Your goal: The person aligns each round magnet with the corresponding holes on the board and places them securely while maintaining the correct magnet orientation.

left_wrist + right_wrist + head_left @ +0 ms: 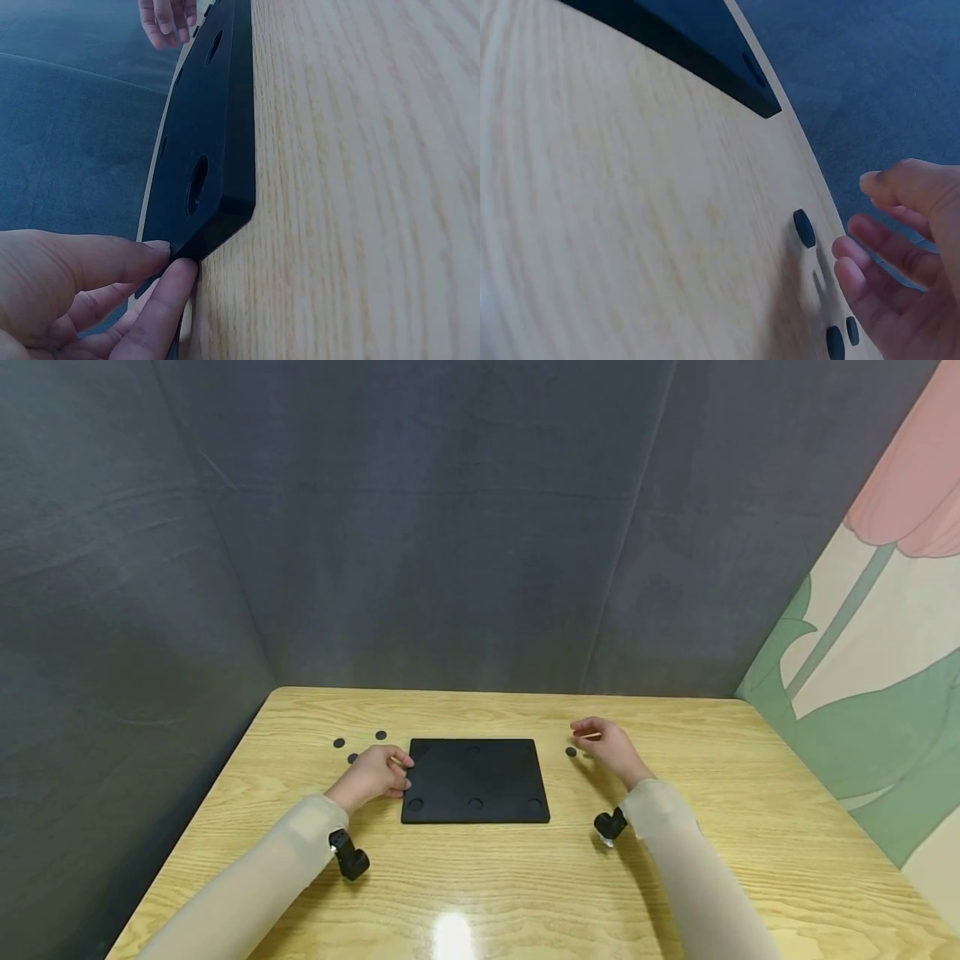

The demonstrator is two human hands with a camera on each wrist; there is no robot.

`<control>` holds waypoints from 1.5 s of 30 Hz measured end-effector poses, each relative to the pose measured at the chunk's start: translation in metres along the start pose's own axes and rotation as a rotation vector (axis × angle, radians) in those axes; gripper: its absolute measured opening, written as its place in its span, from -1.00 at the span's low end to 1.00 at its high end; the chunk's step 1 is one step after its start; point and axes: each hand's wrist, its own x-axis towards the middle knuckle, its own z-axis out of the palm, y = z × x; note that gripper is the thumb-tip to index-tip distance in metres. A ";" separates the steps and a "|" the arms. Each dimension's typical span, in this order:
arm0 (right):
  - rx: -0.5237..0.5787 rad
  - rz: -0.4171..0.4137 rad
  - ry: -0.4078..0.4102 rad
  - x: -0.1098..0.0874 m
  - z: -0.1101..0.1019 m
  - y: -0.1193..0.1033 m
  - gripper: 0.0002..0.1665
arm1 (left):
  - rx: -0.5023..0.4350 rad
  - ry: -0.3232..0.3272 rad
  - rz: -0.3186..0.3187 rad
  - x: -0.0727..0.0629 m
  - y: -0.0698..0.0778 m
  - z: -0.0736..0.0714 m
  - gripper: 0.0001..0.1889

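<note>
A flat black board (480, 777) with several round recesses lies on the table. At its left edge is my left hand (377, 772); in the left wrist view, thumb and fingers pinch the edge of the board (199, 135) near a corner. To the right of the board, my right hand (606, 748) hovers over the table with loosely bent fingers and nothing between them. Close to its fingertips lies a small black disc (572, 752). In the right wrist view the same disc (804, 228) sits apart from the hand, with two more discs near the fingers.
Left of the board lie small black discs (339, 742), one partly behind my left hand. The wooden table (480, 877) ends at a dark grey curtain (450, 527) at the back and left. A flower-patterned surface (885, 693) borders the right side.
</note>
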 end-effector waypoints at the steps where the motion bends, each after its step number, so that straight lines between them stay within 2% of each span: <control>1: 0.002 0.002 -0.011 0.000 0.000 0.001 -0.59 | -0.001 0.000 0.000 0.000 -0.001 0.000 -0.68; 7: -0.032 0.042 -0.060 -0.001 0.003 0.005 -0.60 | 0.001 -0.003 0.003 0.001 -0.002 0.001 -0.69; 20: -0.075 0.094 -0.087 -0.005 0.006 -0.001 -0.71 | 0.008 0.013 -0.003 0.001 -0.003 0.002 -0.69; 29: -0.067 0.136 -0.080 -0.004 0.009 0.003 -0.75 | 0.004 0.007 -0.004 0.002 -0.004 0.002 -0.69; 45: -0.093 0.158 -0.058 0.002 0.010 0.001 -0.79 | 0.011 0.007 0.001 0.002 -0.003 0.000 -0.68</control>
